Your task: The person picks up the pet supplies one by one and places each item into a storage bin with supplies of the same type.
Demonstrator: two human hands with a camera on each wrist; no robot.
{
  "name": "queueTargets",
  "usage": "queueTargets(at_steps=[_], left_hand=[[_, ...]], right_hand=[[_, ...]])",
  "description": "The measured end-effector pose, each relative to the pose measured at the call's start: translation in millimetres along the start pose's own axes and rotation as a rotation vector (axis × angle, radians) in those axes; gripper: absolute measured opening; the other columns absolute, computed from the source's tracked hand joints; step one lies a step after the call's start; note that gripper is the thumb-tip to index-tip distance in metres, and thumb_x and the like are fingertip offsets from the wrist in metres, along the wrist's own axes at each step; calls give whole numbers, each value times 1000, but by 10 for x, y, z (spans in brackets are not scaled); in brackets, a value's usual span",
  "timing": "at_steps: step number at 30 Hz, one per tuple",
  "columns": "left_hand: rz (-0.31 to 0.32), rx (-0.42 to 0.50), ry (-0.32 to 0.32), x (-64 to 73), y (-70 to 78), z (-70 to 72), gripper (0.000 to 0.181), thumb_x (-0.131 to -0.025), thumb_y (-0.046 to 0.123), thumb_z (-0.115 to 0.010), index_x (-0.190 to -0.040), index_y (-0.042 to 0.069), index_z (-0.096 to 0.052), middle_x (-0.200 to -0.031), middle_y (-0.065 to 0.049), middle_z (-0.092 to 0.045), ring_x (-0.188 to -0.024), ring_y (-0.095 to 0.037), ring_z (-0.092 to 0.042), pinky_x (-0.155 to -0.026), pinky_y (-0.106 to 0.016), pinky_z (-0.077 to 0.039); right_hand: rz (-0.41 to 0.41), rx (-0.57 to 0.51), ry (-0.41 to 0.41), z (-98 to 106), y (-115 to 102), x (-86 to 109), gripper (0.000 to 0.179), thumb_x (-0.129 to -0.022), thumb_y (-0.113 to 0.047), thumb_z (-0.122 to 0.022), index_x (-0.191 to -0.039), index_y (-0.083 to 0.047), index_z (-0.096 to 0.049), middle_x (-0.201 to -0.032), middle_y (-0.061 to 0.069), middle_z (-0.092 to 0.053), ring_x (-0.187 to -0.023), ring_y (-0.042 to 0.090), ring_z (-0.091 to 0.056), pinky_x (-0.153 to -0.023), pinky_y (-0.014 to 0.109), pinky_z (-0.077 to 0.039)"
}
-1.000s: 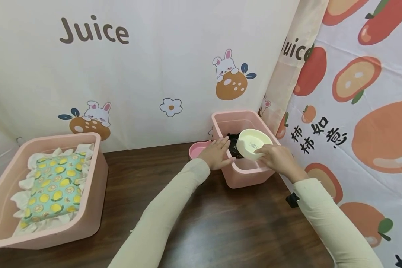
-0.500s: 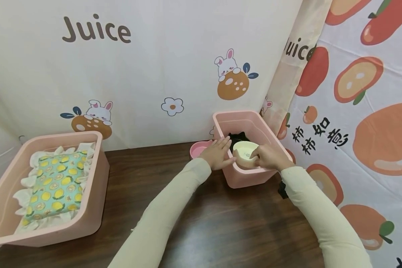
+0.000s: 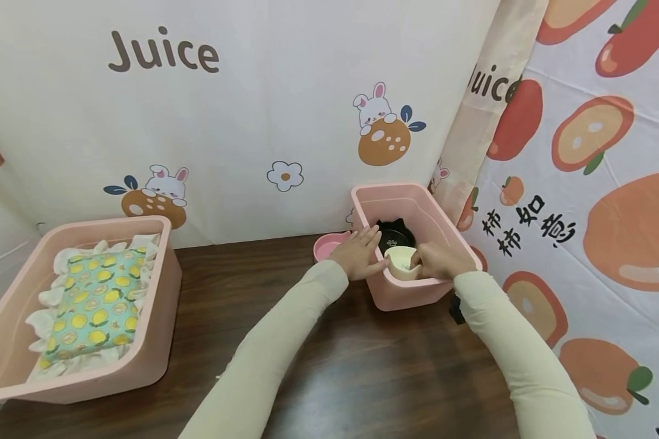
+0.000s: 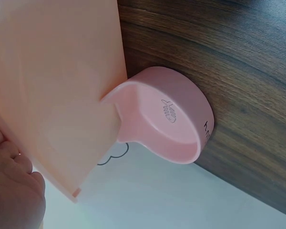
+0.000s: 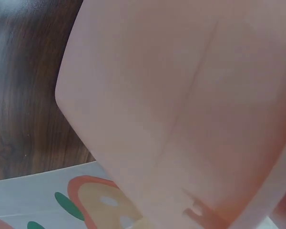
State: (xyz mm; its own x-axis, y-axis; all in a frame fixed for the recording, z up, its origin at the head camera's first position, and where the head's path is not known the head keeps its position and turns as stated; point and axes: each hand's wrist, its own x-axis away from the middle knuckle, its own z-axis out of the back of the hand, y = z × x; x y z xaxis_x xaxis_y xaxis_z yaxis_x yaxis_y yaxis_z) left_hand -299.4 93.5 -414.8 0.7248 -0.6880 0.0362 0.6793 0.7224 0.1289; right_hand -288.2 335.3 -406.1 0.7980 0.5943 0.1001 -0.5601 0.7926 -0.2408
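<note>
In the head view, my right hand (image 3: 440, 261) reaches into a small pink bin (image 3: 414, 297) and grips the rim of a cream bowl (image 3: 398, 258). The bowl sits low inside, near the front end. Behind it lies a black bowl (image 3: 399, 231) with pointed ears and a paw print. My left hand (image 3: 358, 253) rests on the bin's left rim with fingers extended. Outside, against that side, stands a pink eared bowl (image 4: 169, 114) with a fishbone drawing. The bin's wall (image 5: 148, 86) fills most of the right wrist view, and the cream bowl is hidden there.
A larger pink bin (image 3: 167, 305) on the left holds a lemon-print cushion (image 3: 96, 299) with white frills. Both bins stand on a dark wooden table (image 3: 362, 372). Printed curtains (image 3: 285, 110) hang close behind and along the right side.
My right hand has lowered the cream bowl into the small bin, moving down and slightly left. More of the black bowl shows behind it. The left hand has stayed on the rim.
</note>
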Motion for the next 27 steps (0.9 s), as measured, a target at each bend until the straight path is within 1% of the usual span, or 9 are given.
queueTargets(at_steps=[3, 6, 8, 12, 15, 18, 22, 25, 27], left_hand=[[-9, 2, -5, -9, 23, 3, 78, -97, 60, -27, -155, 10, -12, -162, -6, -8, -148, -20, -6, -119, -36, -12], [-4, -8, -10, -18, 35, -2, 77, -98, 59, -28, -155, 10, -12, -162, -6, -8, -148, -19, -6, -119, -37, -13], [3, -8, -17, -26, 39, -12, 77, -98, 59, -29, -155, 10, -11, -162, -5, -7, -148, -19, -6, -119, -36, -12], [-6, 4, -10, -21, 45, -21, 76, -98, 57, -32, -154, 9, -12, -162, -6, -9, -148, -21, -8, -119, -37, -13], [-12, -3, -7, -7, 43, -14, 77, -98, 57, -31, -154, 8, -13, -161, -7, -9, -148, -22, -9, -119, -37, -13], [-1, -6, -14, -2, 42, -3, 77, -98, 59, -29, -154, 9, -12, -162, -6, -7, -148, -20, -7, -119, -35, -11], [1, -13, -17, -18, 37, -19, 77, -98, 60, -27, -155, 10, -11, -162, -5, -7, -148, -19, -7, -119, -35, -10], [-4, -20, -12, -32, 27, -37, 77, -98, 60, -27, -154, 10, -12, -162, -5, -7, -148, -20, -8, -119, -36, -12], [-2, -18, -9, -34, 19, -40, 77, -98, 60, -27, -155, 10, -12, -162, -5, -7, -148, -20, -7, -119, -35, -11]], right_hand=[[-16, 0, 5, -44, 37, 11, 19, -61, 2, -71, -62, -18, -69, -55, -14, -48, -57, 7, -38, -55, 22, -34], [-26, -27, 1, -81, 59, 5, 15, -60, 0, -72, -63, -15, -70, -57, -11, -52, -59, 9, -40, -56, 24, -36], [-27, -35, -11, -104, 66, -5, 14, -61, 0, -71, -62, -14, -70, -56, -12, -51, -59, 9, -40, -55, 24, -35], [-20, -28, -52, -148, 94, -27, 15, -64, 2, -69, -61, -13, -68, -55, -12, -48, -58, 9, -37, -55, 23, -34], [-19, -24, -64, -175, 119, -46, 15, -65, 2, -70, -60, -12, -67, -56, -12, -51, -60, 8, -38, -57, 23, -36], [24, -18, -59, -191, 140, -58, 13, -65, 1, -72, -60, -11, -69, -59, -10, -60, -60, 6, -42, -56, 22, -40], [55, -4, -96, -201, 150, -74, 12, -66, 0, -73, -61, -10, -70, -61, -8, -62, -59, 4, -43, -55, 22, -41], [43, 8, -121, -200, 148, -80, 14, -67, 0, -74, -60, -11, -69, -59, -9, -60, -58, 5, -43, -55, 22, -41], [38, 7, -118, -197, 145, -77, 15, -67, 1, -74, -60, -11, -69, -58, -11, -58, -58, 4, -41, -55, 21, -40]])
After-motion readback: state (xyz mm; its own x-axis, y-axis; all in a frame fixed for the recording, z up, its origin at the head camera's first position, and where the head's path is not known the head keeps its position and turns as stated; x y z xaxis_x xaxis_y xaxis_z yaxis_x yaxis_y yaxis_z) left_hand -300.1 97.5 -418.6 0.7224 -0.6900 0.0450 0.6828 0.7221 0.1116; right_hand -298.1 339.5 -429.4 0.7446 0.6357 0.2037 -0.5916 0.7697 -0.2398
